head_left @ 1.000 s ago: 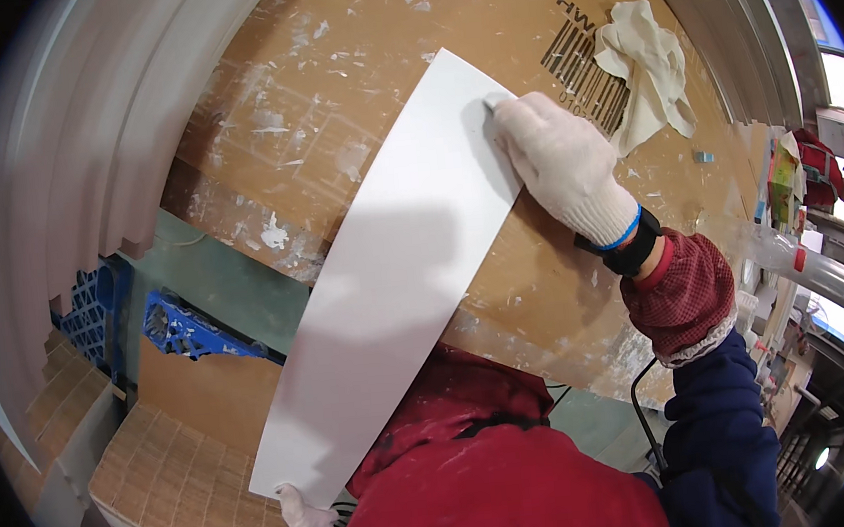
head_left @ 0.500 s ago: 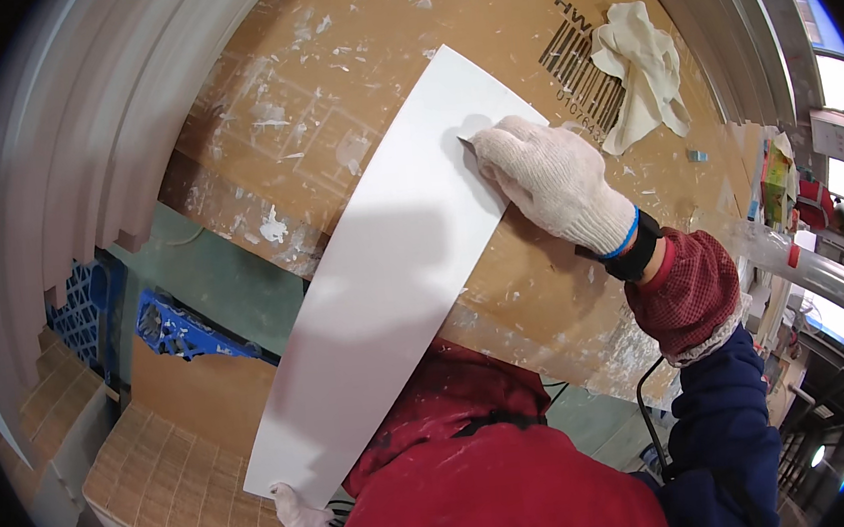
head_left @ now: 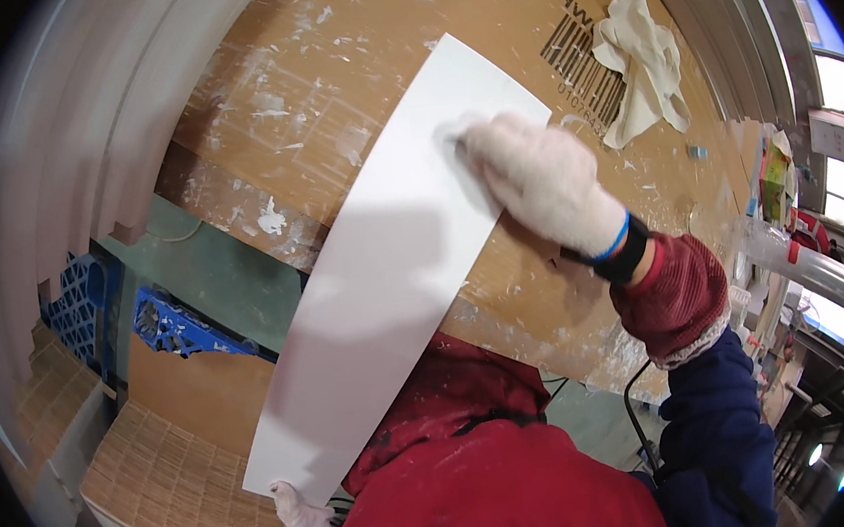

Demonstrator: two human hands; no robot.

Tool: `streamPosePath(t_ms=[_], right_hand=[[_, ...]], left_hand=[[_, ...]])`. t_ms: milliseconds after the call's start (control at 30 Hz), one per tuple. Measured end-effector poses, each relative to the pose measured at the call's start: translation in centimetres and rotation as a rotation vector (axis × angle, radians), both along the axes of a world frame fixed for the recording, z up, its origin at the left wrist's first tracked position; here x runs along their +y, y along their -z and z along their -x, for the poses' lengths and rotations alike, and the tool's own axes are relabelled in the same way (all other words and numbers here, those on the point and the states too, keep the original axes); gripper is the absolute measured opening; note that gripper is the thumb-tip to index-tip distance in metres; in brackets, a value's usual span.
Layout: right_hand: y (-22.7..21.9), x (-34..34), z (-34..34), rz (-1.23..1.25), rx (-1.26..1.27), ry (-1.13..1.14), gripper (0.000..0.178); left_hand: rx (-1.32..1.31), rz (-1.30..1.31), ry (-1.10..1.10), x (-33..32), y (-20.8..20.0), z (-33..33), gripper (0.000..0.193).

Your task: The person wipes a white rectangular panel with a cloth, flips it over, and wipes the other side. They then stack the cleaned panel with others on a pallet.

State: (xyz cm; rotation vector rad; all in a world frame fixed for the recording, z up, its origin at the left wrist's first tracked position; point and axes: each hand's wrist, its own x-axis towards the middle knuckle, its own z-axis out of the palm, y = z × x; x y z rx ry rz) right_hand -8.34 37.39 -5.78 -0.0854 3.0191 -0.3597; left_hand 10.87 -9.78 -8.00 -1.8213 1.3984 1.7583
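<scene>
A long white board (head_left: 368, 278) lies at a slant, its far end over the cardboard-covered table and its near end beside my red apron. At the near end my gloved left hand (head_left: 304, 518) grips the edge with its thumb on top; the other fingers are hidden. My gloved right hand (head_left: 540, 181) is closed over the far part of the board, by its right edge. From it pokes the dark tip of a thin blade (head_left: 457, 142), touching or just above the white face. Motion blurs this hand, and the rest of the tool is hidden.
A crumpled cream cloth (head_left: 642, 69) lies on the brown cardboard table top (head_left: 326, 81), which is spotted with white flecks. Stacked pale mouldings (head_left: 142, 107) stand at left. Below them are a blue plastic crate (head_left: 187, 326) and a woven-patterned stack (head_left: 160, 477). A clear tube (head_left: 814, 269) sits at right.
My right hand has shifted slightly left over the board and is now blurred, with the blade tip a little further left. The left hand stays on the near end.
</scene>
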Motion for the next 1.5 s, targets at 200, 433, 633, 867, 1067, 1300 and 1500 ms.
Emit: streamPosePath(t_ms=[200, 433, 633, 867, 1067, 1300, 1500], right_hand=[[0.9, 4.4, 1.9, 0.006, 0.248, 0.19, 0.014], [0.7, 2.3, 0.9, 0.051, 0.162, 0.061, 0.01], [1.1, 4.9, 1.8, 0.029, 0.318, 0.081, 0.011], [1.0, 4.3, 1.6, 0.068, 0.3, 0.106, 0.009], [0.8, 3.5, 1.3, 0.102, 0.204, 0.122, 0.011], [0.1, 4.6, 0.8, 0.128, 0.222, 0.203, 0.009], [0.6, 4.3, 0.2, 0.071, 0.256, 0.163, 0.005]], left_hand=[[0.152, -0.057, 0.157, -1.7, 1.1, -2.1, 0.072], [0.15, 0.048, 0.385, -1.7, 1.0, -2.3, 0.06], [0.201, -0.03, 0.25, -0.5, 1.0, -1.7, 0.068], [0.172, -0.019, 0.28, -1.2, 0.9, -1.5, 0.07], [0.201, 0.057, 0.445, -3.1, 2.2, -3.8, 0.072], [0.109, -0.023, 0.262, -0.6, 0.6, -1.1, 0.073], [0.19, -0.036, 0.224, -0.9, 0.9, -1.8, 0.065]])
